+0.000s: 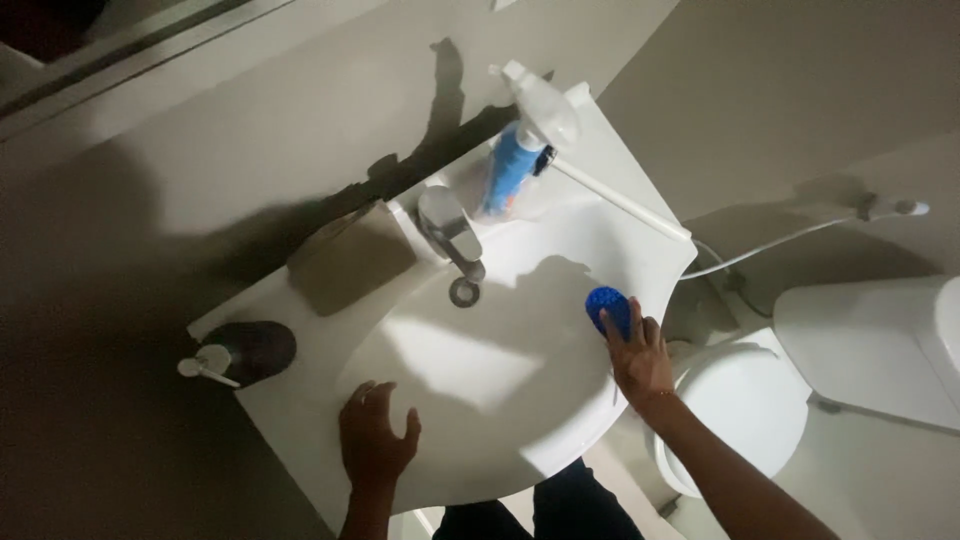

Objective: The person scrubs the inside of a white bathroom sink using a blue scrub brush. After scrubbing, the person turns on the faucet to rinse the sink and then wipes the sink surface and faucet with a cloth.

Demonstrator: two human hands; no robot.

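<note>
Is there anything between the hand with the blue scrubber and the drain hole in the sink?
Nothing visible. The right hand presses the blue scrubber on the sink wall; bare basin runs to the drain.

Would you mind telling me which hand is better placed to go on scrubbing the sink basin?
The right hand, probably: its grip is on the blue scrubber, pressed against the right inner wall of the sink. The left hand holds nothing and rests flat on the front rim.
</note>
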